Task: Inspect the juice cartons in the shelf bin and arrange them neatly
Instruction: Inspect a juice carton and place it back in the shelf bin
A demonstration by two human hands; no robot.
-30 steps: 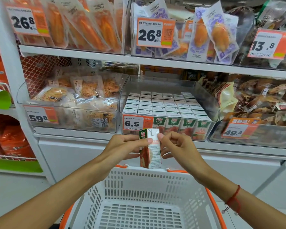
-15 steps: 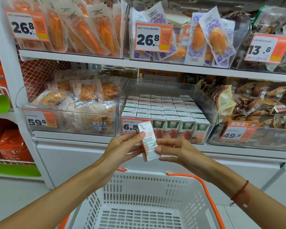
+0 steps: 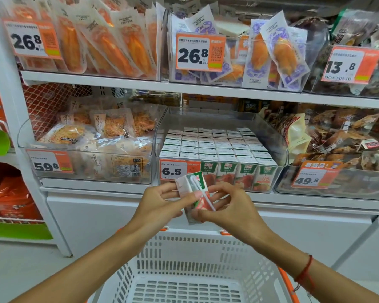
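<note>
While tilted, juice carton top up-left, both hands gripping

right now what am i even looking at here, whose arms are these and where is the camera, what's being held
There is no machine here. The picture comes from a wide-angle camera worn on a person's head, looking forward and down, so the two bare arms reaching in from the bottom are that person's own.

Both hands hold one small juice carton, tilted, with a white straw attached along its side. The left hand grips it from the left, the right hand pinches it from the right.

Behind it is a shop shelf. A clear bin holds neat rows of the same cartons, with a price tag reading 6.5 on its front. Neighbouring bins hold bagged snacks. Below the hands is a white shopping basket with orange handles.
</note>
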